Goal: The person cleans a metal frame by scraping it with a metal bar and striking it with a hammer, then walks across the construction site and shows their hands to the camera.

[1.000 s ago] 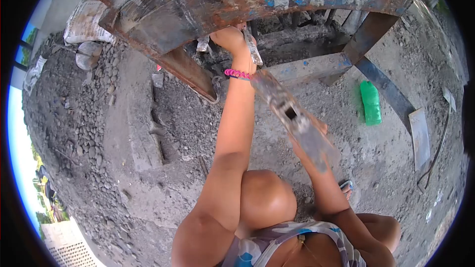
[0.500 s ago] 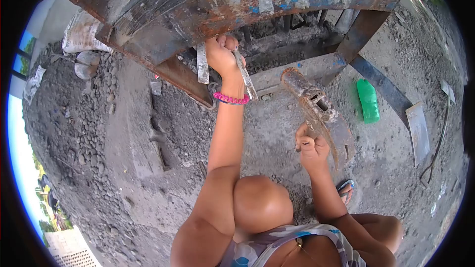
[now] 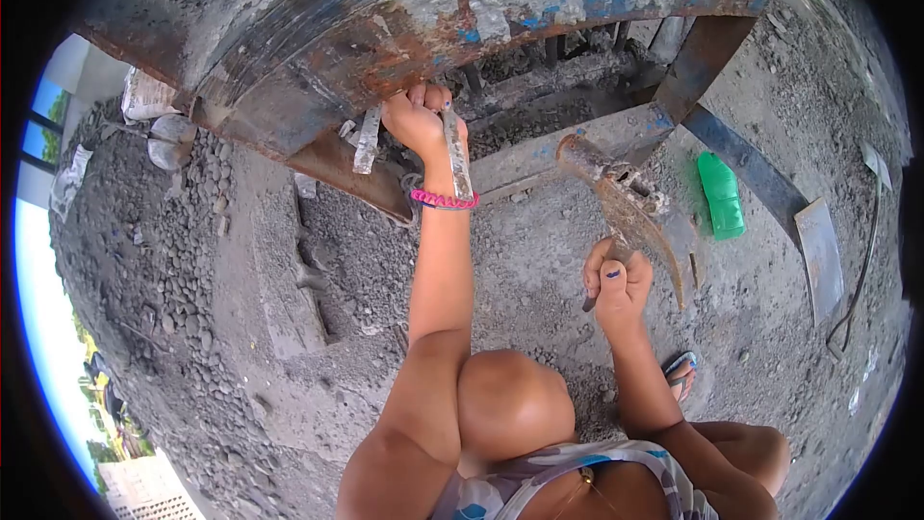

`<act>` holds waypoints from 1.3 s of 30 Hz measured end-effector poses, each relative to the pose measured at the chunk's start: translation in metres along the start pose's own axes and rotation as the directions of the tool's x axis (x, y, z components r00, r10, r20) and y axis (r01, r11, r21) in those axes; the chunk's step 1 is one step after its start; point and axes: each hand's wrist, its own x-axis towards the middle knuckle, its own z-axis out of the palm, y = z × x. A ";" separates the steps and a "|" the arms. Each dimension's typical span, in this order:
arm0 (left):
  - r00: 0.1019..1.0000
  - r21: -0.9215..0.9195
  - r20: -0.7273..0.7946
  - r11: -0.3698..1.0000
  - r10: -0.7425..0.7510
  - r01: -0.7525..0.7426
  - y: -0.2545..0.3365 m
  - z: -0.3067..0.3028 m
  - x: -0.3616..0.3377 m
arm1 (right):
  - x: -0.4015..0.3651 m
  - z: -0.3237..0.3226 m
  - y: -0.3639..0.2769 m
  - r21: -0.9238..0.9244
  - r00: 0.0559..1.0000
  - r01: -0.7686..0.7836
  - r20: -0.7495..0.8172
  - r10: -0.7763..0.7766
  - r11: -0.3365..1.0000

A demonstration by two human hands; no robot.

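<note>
My left hand (image 3: 416, 120), with a pink bracelet on the wrist, is shut on a flat metal chisel (image 3: 455, 154) held up against the underside of a rusty, cement-caked steel frame (image 3: 404, 10). My right hand (image 3: 616, 284) grips the handle of a rusty claw hammer (image 3: 626, 207), whose head is raised to the right of the chisel, clear of it. A second flat metal strip (image 3: 367, 140) hangs from the frame just left of my left hand. My bent knee (image 3: 510, 404) is below both arms.
Gravel and packed cement dust cover the ground. A green plastic bottle (image 3: 722, 195) lies to the right beside a blue-painted steel brace (image 3: 751, 169). A metal plate (image 3: 820, 255) lies farther right. Sacks (image 3: 144, 96) and a shovel blade (image 3: 171, 140) sit at the upper left.
The hammer swung back from a blurred position near the chisel to a raised, drawn-back position at the right. My left hand stays on the chisel; the view shifted slightly downward.
</note>
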 end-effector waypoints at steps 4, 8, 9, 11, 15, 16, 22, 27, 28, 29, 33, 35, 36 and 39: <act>0.999 -0.030 -0.002 0.999 -0.034 0.034 0.003 -0.001 0.002 | 0.004 -0.001 -0.005 -0.044 0.999 0.007 0.040 -0.005 0.999; 1.000 -0.037 -0.014 0.999 -0.025 0.025 0.002 0.000 0.004 | 0.004 0.002 -0.006 -0.071 1.000 0.011 0.014 -0.010 0.997; 0.999 -0.033 -0.028 0.999 -0.025 0.024 0.001 0.001 0.003 | 0.005 0.001 -0.005 -0.070 1.000 0.016 0.026 -0.014 0.997; 0.999 -0.026 -0.034 0.999 -0.024 0.024 0.000 0.001 0.002 | 0.006 0.002 -0.006 -0.072 0.999 0.010 0.034 -0.007 0.997; 0.999 -0.013 -0.041 1.000 -0.011 0.010 -0.002 0.004 0.000 | 0.000 0.006 -0.015 -0.053 0.999 0.023 0.025 -0.022 0.998; 0.998 -0.009 -0.055 1.000 -0.004 0.004 -0.003 0.006 0.000 | -0.004 0.005 -0.015 0.000 0.999 -0.004 0.032 0.004 1.000; 0.994 0.058 -0.105 0.998 0.009 -0.003 -0.004 0.015 -0.003 | -0.022 -0.007 0.020 0.016 0.970 0.213 0.117 -0.213 0.977; 0.974 0.023 -0.223 0.999 0.030 -0.025 -0.007 0.013 0.005 | 0.006 0.016 0.013 -0.534 0.989 -0.073 0.069 0.130 0.842; 0.976 0.016 -0.217 0.999 0.033 -0.031 -0.010 0.009 0.008 | 0.007 0.018 0.012 -0.468 0.999 -0.022 0.030 0.041 0.884; 0.977 0.009 -0.210 0.999 0.037 -0.036 -0.007 0.011 0.008 | 0.006 0.020 0.011 -0.403 0.999 0.032 -0.014 -0.041 0.915; 0.975 0.037 -0.218 0.998 0.052 -0.045 -0.006 0.017 0.002 | -0.020 0.003 0.033 -0.062 0.999 -0.023 -0.028 0.021 0.998; 0.975 0.036 -0.217 0.998 0.053 -0.046 -0.006 0.019 0.003 | -0.018 0.005 0.033 -0.035 0.985 0.172 0.031 -0.171 0.984; 0.976 0.039 -0.209 0.998 0.056 -0.049 -0.006 0.019 0.004 | -0.010 0.007 0.023 -0.185 0.965 0.255 0.102 -0.240 0.949; 0.978 0.057 -0.199 0.997 0.065 -0.055 -0.012 0.011 0.010 | 0.006 0.012 0.009 -0.514 0.925 0.377 0.259 -0.279 0.771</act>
